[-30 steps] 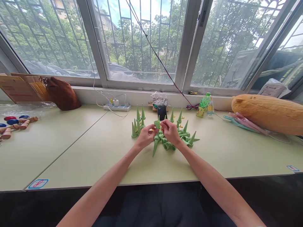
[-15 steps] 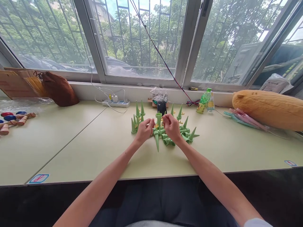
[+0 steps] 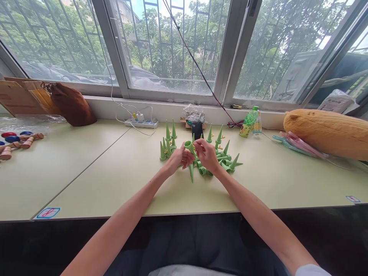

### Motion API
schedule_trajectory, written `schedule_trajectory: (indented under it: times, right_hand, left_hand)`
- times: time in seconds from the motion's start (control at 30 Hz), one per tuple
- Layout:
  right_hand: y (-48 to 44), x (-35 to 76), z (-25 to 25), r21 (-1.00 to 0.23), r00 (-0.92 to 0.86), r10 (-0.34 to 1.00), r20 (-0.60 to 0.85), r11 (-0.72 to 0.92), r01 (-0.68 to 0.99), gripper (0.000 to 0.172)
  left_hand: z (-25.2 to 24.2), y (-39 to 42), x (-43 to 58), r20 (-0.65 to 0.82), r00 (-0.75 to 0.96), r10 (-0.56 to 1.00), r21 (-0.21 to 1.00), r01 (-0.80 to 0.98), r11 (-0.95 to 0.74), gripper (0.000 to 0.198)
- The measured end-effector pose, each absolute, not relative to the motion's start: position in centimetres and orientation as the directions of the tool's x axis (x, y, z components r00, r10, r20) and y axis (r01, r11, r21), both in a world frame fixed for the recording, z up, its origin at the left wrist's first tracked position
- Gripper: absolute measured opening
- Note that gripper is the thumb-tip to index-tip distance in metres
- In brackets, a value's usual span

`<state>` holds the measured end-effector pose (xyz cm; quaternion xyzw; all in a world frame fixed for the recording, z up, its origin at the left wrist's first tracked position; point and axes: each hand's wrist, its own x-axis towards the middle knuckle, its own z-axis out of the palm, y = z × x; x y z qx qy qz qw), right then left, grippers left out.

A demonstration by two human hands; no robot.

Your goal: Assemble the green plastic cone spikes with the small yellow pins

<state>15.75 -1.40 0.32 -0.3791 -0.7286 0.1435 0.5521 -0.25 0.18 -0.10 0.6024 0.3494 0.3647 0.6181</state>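
A green plastic watering spike (image 3: pixel 188 145) is tilted in my left hand (image 3: pixel 180 157), its round open mouth toward me and the fingers curled around its body. Close against the spike's right side, my right hand (image 3: pixel 206 154) is closed in a pinch; whatever lies between its fingertips is too small to make out. Beneath and beside both hands lie several loose green spikes (image 3: pixel 227 157), some on their sides. More green cones (image 3: pixel 168 132) stand upright to the left, and others with small yellow valves (image 3: pixel 220 136) stand at the back right.
Behind the spikes sit a small box with clear plastic wrap (image 3: pixel 194 113) and a white power strip (image 3: pixel 140 123). A green-capped bottle (image 3: pixel 248 122) and a tan plush cushion (image 3: pixel 324 132) are at right. Wooden toys (image 3: pixel 20 142) and a brown bag (image 3: pixel 71 107) are at left.
My left hand has closed around the spike, which was upright between the hands and is now tilted left. My right hand has stayed beside it, still pinched.
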Motion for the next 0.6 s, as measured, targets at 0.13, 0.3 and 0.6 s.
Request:
schedule_trajectory:
  times: [0.13,0.3,0.6]
  right_hand:
    - [-1.2,15.9,0.3,-0.634,-0.079,0.710,0.700,0.668,0.390,0.026]
    - [-1.1,16.0,0.2,-0.659,-0.061,0.723,0.688,0.658,0.366,0.025]
    - [-1.0,16.2,0.2,-0.707,-0.057,0.762,0.645,0.624,0.334,0.026]
  left_hand:
    - [-0.2,0.3,-0.1,0.021,0.502,0.864,0.996,-0.082,0.024,0.068]
    - [0.4,-0.2,0.0,0.114,0.457,0.882,0.988,-0.141,-0.055,0.055]
    - [0.6,-0.6,0.0,0.274,0.371,0.887,0.962,-0.103,-0.254,0.043]
